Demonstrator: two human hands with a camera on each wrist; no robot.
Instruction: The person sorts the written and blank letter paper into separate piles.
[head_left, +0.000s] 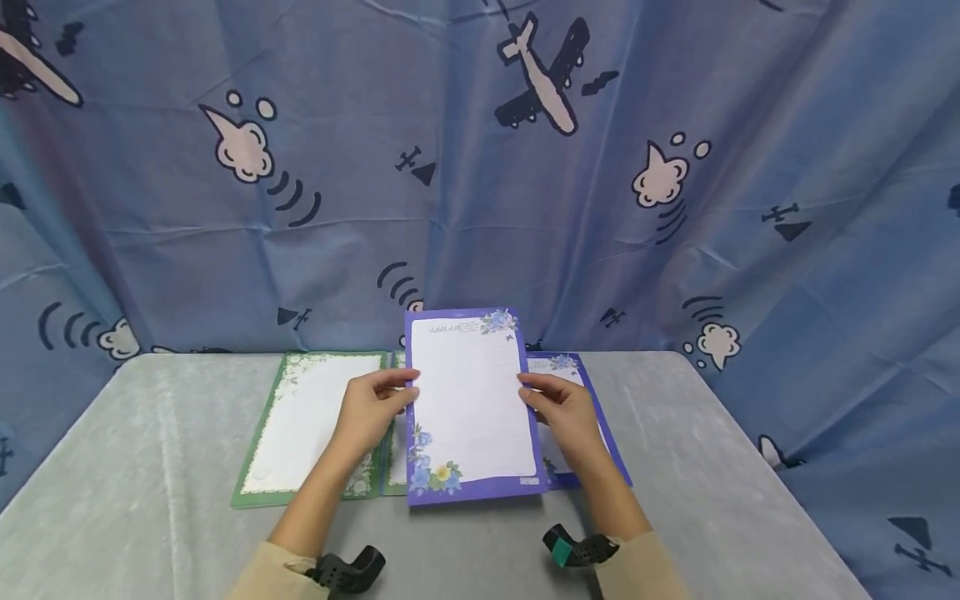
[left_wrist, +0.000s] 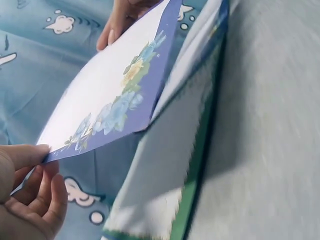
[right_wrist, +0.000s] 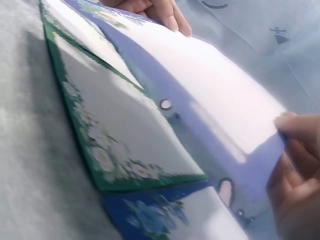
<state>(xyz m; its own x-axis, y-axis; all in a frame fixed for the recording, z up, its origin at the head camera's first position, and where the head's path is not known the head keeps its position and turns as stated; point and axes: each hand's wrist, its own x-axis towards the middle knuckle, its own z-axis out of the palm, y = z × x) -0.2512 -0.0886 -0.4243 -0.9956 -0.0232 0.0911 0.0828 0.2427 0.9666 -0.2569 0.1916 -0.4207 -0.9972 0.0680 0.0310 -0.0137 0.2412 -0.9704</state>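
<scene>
Both hands hold up a sheet of writing paper (head_left: 472,400) with a purple border and blue flowers, raised over the table and tilted towards me. My left hand (head_left: 372,410) pinches its left edge between thumb and fingers. On the opposite edge my right hand (head_left: 564,410) pinches it the same way. Beneath and behind it lie a green-bordered sheet (head_left: 396,467), partly hidden, and a purple-bordered sheet (head_left: 606,433), partly covered by the right hand. Left of these is another green-bordered sheet (head_left: 315,417) with white flowers, overlapped by the left forearm in the head view.
The grey table (head_left: 112,492) extends on both sides of the sheets. A blue curtain (head_left: 337,167) printed with planes and clouds hangs behind and around it. Black camera mounts sit on the left wrist (head_left: 348,571) and right wrist (head_left: 581,548).
</scene>
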